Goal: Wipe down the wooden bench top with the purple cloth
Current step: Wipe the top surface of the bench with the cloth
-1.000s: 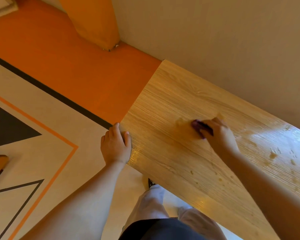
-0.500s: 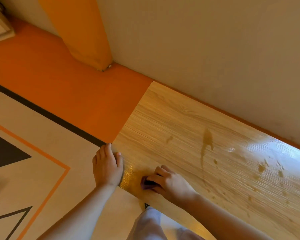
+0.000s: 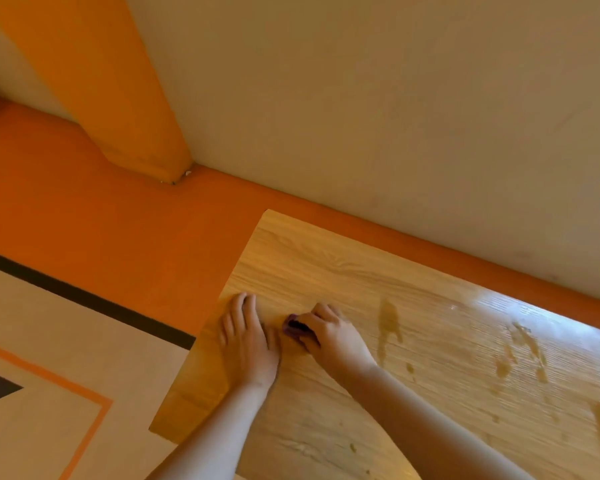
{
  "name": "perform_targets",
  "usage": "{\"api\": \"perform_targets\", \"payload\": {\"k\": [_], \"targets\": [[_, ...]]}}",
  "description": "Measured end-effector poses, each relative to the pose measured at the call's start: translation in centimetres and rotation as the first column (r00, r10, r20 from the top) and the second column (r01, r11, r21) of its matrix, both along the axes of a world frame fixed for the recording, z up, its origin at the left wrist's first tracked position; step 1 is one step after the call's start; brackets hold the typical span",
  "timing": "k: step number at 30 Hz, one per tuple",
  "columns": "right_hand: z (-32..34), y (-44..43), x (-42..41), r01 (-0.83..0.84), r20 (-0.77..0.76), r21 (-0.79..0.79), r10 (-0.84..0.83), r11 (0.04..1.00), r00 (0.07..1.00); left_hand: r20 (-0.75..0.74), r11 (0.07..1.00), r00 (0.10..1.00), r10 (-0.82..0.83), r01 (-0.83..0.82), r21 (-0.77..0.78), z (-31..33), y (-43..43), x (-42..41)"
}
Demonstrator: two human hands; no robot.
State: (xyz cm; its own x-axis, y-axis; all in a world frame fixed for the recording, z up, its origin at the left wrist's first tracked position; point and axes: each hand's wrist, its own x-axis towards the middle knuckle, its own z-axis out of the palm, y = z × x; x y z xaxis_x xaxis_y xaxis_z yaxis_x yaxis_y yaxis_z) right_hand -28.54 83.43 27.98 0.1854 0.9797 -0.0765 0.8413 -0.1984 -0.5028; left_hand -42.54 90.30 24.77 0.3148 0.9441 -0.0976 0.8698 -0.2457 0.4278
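The wooden bench top (image 3: 326, 271) runs from the lower middle to the right edge along the wall. My right hand (image 3: 329, 336) grips the small purple cloth (image 3: 293, 326) and holds it on the wood near the bench's left end; only a dark bit of cloth shows past the fingers. My left hand (image 3: 246, 341) rests flat on the bench top just left of the cloth, fingers straight. Brownish wet stains (image 3: 388, 323) streak the wood to the right of my right hand.
A beige wall (image 3: 395, 116) with an orange skirting strip backs the bench. An orange pillar (image 3: 118, 98) stands at the upper left. The floor (image 3: 84, 220) left of the bench is orange, then beige with a black band and triangle marks.
My right hand has swept the cloth from mid-bench to the near edge and then back up beside my left hand. My left hand has shifted from the bench corner onto the top. The view tilted up.
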Motion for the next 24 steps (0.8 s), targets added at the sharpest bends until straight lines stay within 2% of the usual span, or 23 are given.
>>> {"api": "perform_targets", "payload": {"k": [3,6,10,13,16,19,22,24], "targets": [[-0.1,-1.7,-0.2,-0.129,-0.021,0.003,0.129,0.992,0.991,-0.062,0.999,0.998,-0.006,0.008,0.035,-0.8,-0.1,0.1],[0.1,-1.7,3.5,-0.125,0.018,0.005,0.125,0.992,0.992,-0.086,0.999,0.996,0.001,0.004,0.051,-1.4,0.0,0.0],[0.5,0.0,11.6,0.199,0.130,0.035,-0.202,0.979,0.971,-0.066,0.997,0.998,0.016,-0.010,0.083,-1.4,-0.1,0.1],[0.4,1.2,15.8,0.476,0.171,0.023,-0.472,0.879,0.864,-0.067,0.995,0.998,0.017,-0.011,0.100,-1.4,-0.1,0.4],[0.1,3.0,14.3,0.616,0.115,0.055,-0.618,0.785,0.778,-0.089,0.996,0.996,0.007,0.001,0.094,-1.5,-0.1,0.2],[-0.4,5.4,9.5,0.542,0.008,0.076,-0.544,0.837,0.839,-0.114,0.998,0.993,0.006,0.001,0.064,-1.4,0.0,0.2],[-1.1,7.4,5.1,0.372,0.016,0.049,-0.373,0.927,0.928,-0.138,0.999,0.990,0.017,-0.010,0.052,-1.5,0.1,0.3],[-1.3,7.8,4.0,0.297,0.021,0.036,-0.298,0.954,0.954,-0.143,0.998,0.990,0.020,-0.012,0.061,-1.4,0.1,0.4]]}}
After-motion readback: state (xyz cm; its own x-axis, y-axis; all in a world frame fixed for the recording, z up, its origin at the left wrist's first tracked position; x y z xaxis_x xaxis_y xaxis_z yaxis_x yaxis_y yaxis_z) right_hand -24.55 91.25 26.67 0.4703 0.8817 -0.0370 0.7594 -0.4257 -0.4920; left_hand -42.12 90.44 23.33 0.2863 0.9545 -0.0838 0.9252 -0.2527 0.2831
